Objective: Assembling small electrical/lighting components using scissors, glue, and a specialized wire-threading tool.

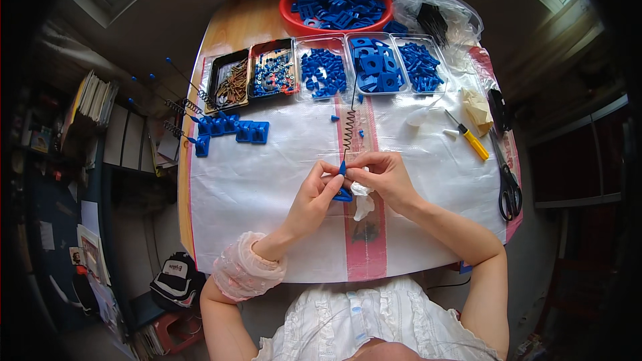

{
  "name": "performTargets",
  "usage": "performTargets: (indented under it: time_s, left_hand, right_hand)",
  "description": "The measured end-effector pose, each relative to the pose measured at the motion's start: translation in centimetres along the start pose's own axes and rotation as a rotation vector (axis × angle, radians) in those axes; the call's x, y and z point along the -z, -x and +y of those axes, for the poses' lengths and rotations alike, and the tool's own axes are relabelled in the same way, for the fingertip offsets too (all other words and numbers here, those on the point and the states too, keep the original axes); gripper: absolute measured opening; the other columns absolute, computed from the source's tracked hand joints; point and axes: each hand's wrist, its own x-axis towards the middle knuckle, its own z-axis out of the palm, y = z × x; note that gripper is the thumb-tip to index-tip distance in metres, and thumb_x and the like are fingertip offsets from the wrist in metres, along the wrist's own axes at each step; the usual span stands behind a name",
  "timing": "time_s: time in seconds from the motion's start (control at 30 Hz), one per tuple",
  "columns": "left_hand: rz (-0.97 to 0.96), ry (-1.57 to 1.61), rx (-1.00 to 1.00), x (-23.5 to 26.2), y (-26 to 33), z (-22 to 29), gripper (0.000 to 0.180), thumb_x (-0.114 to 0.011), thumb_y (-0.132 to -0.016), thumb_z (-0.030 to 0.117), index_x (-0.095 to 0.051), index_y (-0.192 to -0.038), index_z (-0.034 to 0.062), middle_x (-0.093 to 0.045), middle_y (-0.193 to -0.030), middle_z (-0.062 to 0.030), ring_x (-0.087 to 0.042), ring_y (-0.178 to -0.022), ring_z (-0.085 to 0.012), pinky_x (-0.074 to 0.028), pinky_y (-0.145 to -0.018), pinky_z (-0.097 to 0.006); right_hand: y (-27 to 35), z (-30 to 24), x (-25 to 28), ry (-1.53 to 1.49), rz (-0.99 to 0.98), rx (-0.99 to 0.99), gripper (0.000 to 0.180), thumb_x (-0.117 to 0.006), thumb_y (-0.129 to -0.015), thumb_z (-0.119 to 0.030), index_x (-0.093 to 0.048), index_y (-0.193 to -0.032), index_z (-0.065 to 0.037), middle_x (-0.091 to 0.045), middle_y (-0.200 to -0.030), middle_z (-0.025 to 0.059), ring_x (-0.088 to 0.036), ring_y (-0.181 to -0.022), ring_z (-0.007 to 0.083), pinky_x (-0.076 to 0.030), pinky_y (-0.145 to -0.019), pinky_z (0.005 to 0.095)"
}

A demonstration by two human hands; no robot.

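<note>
Coil (349, 131) of black wire extends from a blue cone (343, 168) over the desk (231, 21); the left hand (313, 192) pinches the cone, while the right hand (388, 177) meets it, its exact grip unclear. White tissue (364, 204) hangs beside a blue base (343, 196), partly finger-covered. Filled trays (322, 97) stand beyond.

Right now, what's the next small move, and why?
Probably steady the blue base with the left hand and press the blue cone snug with the right hand: both hands are at it, and the black spring ends at its tip.
</note>
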Motion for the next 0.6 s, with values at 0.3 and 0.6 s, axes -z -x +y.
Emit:
performTargets:
  time_s: [0.3,0.6]
  left_hand:
    - [-0.026,0.018,-0.001,0.06,-0.11,-0.31,0.016,-0.049,-0.107,0.013,-0.045,-0.117,0.0003,-0.069,-0.102,-0.0106,-0.065,-0.095,-0.0099,-0.053,-0.085,-0.025]
    - [-0.021,-0.017,-0.01,-0.21,-0.03,-0.31,0.015,-0.05,-0.107,0.013,-0.045,-0.115,0.0008,-0.069,-0.101,-0.0103,-0.064,-0.095,-0.0096,-0.052,-0.085,-0.025]
  right_hand:
    - [-0.17,-0.18,-0.16,-0.04,-0.018,-0.018,0.013,-0.076,-0.088,-0.009,-0.075,-0.096,0.001,-0.073,-0.081,0.003,-0.063,-0.067,0.0036,-0.048,-0.057,0.0185]
    - [-0.16,-0.14,0.29,-0.121,-0.089,-0.03,0.015,-0.076,-0.088,-0.007,-0.073,-0.101,0.001,-0.073,-0.092,0.0046,-0.067,-0.082,0.0065,-0.053,-0.069,0.0202]
